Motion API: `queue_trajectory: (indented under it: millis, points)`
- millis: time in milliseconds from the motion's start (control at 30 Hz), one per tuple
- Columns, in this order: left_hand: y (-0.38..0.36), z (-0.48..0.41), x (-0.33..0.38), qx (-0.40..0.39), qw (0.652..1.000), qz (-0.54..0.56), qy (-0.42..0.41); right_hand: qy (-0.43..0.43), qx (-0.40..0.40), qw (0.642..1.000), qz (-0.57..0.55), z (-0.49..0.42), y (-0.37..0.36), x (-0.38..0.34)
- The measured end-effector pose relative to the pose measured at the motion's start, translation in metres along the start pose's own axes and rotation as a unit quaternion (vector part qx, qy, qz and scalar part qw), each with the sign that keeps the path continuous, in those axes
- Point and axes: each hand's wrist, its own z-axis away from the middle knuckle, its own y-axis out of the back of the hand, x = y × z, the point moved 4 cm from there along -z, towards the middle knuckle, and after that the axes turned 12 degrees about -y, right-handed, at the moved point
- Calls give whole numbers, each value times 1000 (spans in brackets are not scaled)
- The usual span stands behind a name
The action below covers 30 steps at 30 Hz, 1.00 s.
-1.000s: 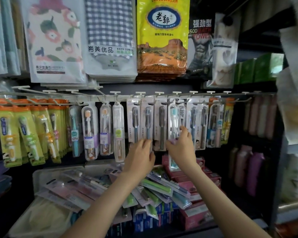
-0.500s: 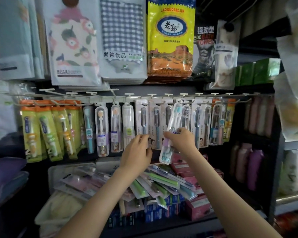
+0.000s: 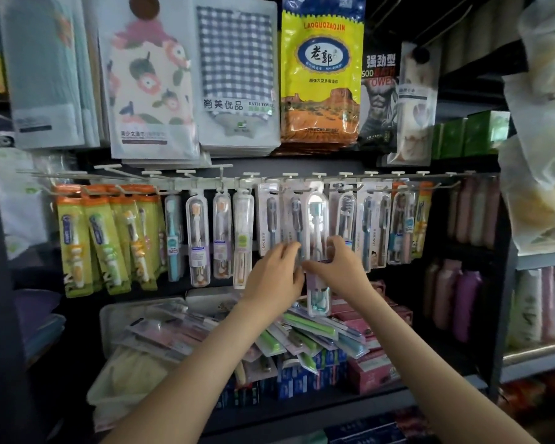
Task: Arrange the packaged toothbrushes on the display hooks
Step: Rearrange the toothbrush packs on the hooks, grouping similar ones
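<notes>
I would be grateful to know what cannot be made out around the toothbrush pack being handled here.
Head view only:
1. Whether the clear toothbrush pack is hooked on: its top is blurred among neighbouring packs.
2. Its label: covered by the right hand gripping it.
3. Whether the left hand grips or only touches it: fingertips blurred.
4. Loose packs below: partly behind the forearms.

1. The left hand (image 3: 274,277) is bare, with nothing worn on the fingers that show.
2. The right hand (image 3: 340,270) is bare as well.
3. The left forearm (image 3: 189,363) and right forearm (image 3: 430,357) are uncovered, slim and smooth.
</notes>
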Motion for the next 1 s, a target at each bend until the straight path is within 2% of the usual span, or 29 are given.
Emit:
queue_trajectory:
  millis: [200,434,634,1001]
  points:
    - [34,26,-38,-3,999,-24,48,54,-41,997,43,20,-48,-30]
    - [93,70,-103,26,989,-79,124,43,-100,994,22,21,-121,-80]
    - [128,93,-147,45,982,-100,154,48,-81,995,-14,13,-161,-109]
    - [132,111,-179,49,985,-94,134,49,-24,998,30,-6,-191,-108]
